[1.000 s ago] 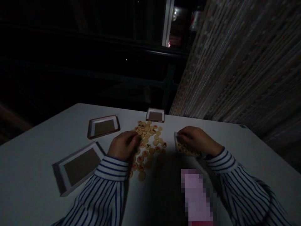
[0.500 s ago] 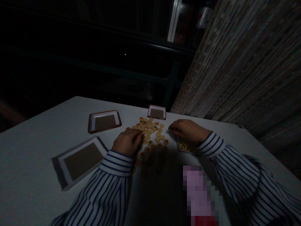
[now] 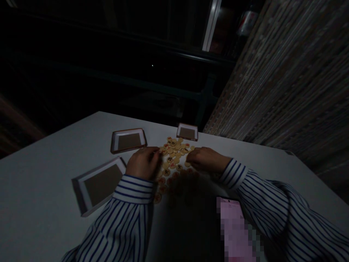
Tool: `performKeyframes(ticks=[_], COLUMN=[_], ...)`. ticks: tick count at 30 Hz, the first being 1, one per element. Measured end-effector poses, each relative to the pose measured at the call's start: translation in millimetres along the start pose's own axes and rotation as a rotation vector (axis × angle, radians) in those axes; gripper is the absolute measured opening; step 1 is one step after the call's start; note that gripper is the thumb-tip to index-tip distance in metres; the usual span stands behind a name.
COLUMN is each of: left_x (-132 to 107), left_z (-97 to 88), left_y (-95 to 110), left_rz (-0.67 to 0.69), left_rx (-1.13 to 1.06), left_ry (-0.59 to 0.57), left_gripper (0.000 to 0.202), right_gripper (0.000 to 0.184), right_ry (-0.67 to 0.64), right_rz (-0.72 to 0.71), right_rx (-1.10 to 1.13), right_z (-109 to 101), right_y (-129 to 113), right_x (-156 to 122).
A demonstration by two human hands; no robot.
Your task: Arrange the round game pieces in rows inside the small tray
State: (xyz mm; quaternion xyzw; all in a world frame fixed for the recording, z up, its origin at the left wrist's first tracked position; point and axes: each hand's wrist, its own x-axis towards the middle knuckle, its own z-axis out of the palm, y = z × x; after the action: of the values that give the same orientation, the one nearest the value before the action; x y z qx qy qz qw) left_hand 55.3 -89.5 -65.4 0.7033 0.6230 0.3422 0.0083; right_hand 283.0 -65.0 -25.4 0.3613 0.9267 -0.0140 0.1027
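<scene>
Round, pale wooden xiangqi pieces (image 3: 177,146) with red or black characters lie in a loose heap and scattered on the white table. My left hand (image 3: 143,162) is at the left edge of the heap, fingers bent together towards the thumb; anything between them is hidden. Over the right side of the heap, my right hand (image 3: 206,159) has its fingers curled down, with a plain piece (image 3: 187,164) beside the fingertips. Its grip is hidden from above. The nearer pieces, such as a red-marked one (image 3: 157,197), lie in dark shadow.
Shallow open box parts stand around the heap: a large one (image 3: 79,196) at left, a medium one (image 3: 112,142) behind it, a small one (image 3: 177,131) at the back. A phone (image 3: 234,225) lies in front. A bead-like curtain (image 3: 272,80) hangs at right.
My right hand has moved left and inward, from above a container of pieces to the heap's right side. My left hand stays by the heap's left edge. The view has shifted slightly.
</scene>
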Motion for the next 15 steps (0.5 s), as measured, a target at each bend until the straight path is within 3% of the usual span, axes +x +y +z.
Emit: performKeyframes(ticks=[5,15], left_x=[1.5,2.2], left_z=[-3.7,-13.1], left_y=[-8.6,-13.9], left_rz=[-0.083,-0.177], left_rx=[-0.006,-0.037], left_ry=[0.079,0.111], left_gripper=[0.033,0.032], right_gripper=[0.021,0.019], right_ry=[0.024,-0.019], right_rz=[-0.115,-0.094], right_rx=[-0.088,-0.131], right_z=[8.2,11.8], right_y=[1.0,1.1], right_x=[9.3,16.1])
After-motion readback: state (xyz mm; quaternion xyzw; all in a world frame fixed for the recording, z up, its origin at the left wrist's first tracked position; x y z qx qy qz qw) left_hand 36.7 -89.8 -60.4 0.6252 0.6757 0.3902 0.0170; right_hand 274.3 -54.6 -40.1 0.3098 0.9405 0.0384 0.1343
